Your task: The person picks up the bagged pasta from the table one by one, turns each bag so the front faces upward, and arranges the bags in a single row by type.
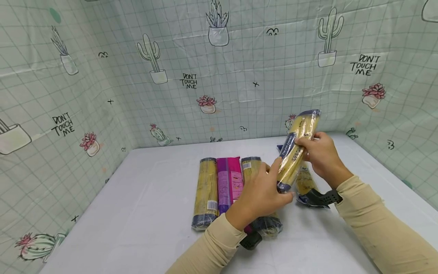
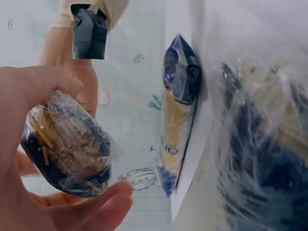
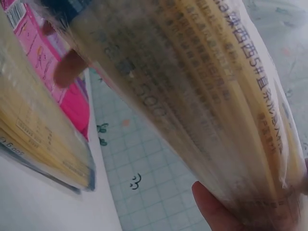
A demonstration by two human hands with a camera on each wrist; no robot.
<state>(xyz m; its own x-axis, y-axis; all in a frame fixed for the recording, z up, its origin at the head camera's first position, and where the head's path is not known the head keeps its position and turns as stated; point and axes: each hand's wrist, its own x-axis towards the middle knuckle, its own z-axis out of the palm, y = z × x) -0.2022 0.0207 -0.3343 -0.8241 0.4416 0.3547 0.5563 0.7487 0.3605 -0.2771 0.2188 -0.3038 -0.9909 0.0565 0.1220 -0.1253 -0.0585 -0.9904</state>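
A clear pack of spaghetti [image 1: 291,167] with blue ends is held up at a tilt over the right part of the table. My right hand [image 1: 323,156] grips its upper half, thumb across the front. Around the lower end curl the thumb and fingers of my left hand [image 1: 261,194]. In the left wrist view the blue-edged end of the spaghetti pack [image 2: 72,149] sits between thumb and fingers. Printed lettering covers the side of the pack [image 3: 192,91] facing the right wrist camera.
On the white table [image 1: 147,205] lie a spaghetti pack [image 1: 206,186], a pink-purple pack [image 1: 230,179] and another spaghetti pack [image 1: 251,163], side by side. The left forearm partly covers them. One more spaghetti pack [image 1: 305,182] lies beneath the right hand. Cactus-print cloth [image 1: 239,68] stands behind.
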